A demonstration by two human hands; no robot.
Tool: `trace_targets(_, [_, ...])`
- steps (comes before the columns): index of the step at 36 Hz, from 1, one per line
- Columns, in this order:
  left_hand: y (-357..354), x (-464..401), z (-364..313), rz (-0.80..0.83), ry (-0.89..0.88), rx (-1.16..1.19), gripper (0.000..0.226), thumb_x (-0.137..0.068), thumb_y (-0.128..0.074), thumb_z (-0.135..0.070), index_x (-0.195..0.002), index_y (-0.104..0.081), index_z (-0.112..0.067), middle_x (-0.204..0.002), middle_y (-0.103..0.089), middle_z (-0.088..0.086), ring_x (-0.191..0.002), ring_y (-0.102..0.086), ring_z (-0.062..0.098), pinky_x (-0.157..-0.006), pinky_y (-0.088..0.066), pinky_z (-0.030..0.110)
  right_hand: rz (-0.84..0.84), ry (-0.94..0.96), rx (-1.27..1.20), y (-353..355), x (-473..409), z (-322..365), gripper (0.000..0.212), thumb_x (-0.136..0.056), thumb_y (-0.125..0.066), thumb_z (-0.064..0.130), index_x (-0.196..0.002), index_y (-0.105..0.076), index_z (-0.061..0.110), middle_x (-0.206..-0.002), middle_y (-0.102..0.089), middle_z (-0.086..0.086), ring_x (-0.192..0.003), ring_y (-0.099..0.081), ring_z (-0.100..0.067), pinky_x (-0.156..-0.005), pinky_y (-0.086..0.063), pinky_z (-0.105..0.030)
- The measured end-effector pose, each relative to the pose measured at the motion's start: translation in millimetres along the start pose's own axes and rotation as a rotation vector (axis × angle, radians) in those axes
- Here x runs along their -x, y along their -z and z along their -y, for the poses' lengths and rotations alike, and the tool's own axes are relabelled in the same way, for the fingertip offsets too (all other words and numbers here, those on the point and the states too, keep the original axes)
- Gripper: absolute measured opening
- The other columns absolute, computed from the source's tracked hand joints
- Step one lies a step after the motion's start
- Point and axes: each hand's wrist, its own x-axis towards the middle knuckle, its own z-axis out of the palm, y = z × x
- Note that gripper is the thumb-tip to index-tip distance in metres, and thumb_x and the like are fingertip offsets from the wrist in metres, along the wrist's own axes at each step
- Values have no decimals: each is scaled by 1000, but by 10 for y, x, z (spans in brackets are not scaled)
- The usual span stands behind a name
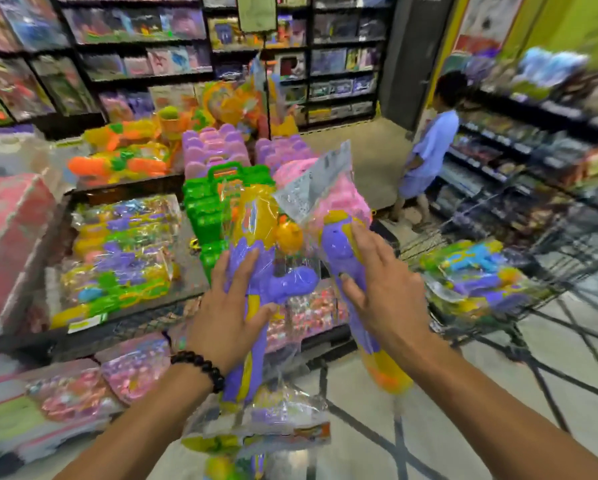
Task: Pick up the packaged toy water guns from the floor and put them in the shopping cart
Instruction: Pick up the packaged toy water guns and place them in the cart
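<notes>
We grasp a purple-and-yellow packaged water gun in each hand: left hand point(233, 308) on one pack point(256, 292), right hand point(382, 289) on another point(342, 258). Beyond, the shopping cart point(547, 271) already holds one pack point(481, 271); ours remain undelivered.

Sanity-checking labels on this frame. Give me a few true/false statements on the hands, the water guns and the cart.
1. Each hand holds a packaged water gun. True: left hand on one purple-and-yellow gun, right hand on another.
2. The shopping cart is on the left. False: it is on the right.
3. The cart already holds a packaged gun. True.
4. The left wrist is bare. False: it wears a black bead bracelet.
</notes>
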Motion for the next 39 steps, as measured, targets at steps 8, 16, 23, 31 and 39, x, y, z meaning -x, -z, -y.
trace_targets(8, [-771,-491,-821,146,-134,63,93,-89,-71,-49,-154,-6,-56,-168,0,2,-154,-17,25,-117,-33,44,-34,-202,4,353,150,-1098,85,-92,-55,54,-159,-4,48,-160,-31,9,-113,-63,-35,-81,-52,-53])
trace_targets(16, [-1504,-1049,-1712,213,-203,52,90,-88,-69,-54,-155,-8,-55,-169,1,-2,-147,-33,34,-114,-39,49,-73,-302,30,687,23,-2261,83,-91,-46,58,-159,1,50,-164,-27,8,-112,-64,-35,-77,-54,-51])
trace_targets(23, [-2036,-1484,-2307,216,-194,36,87,-88,-66,-59,-155,-11,-54,-168,-2,-4,-149,-29,31,-112,-41,51,-80,-342,4,824,-277,-3181,85,-94,-53,52,-158,3,52,-164,-24,13,-119,-60,-34,-83,-53,-58])
trace_targets(31, [-2557,-1987,-2669,251,-198,7,86,-89,-65,-59,-156,-12,-51,-168,2,-3,-144,-38,31,-107,-43,44,-89,-394,-64,762,-617,-3946,84,-95,-57,46,-157,-1,53,-162,-27,11,-121,-59,-33,-86,-52,-57])
trace_targets(39, [-3423,-2833,-2744,315,-253,39,88,-87,-67,-59,-156,-13,-51,-168,-2,-4,-146,-35,33,-112,-41,48,-90,-559,-104,565,-1083,-4704,84,-96,-57,48,-157,1,52,-157,-35,6,-126,-56,-31,-85,-51,-52])
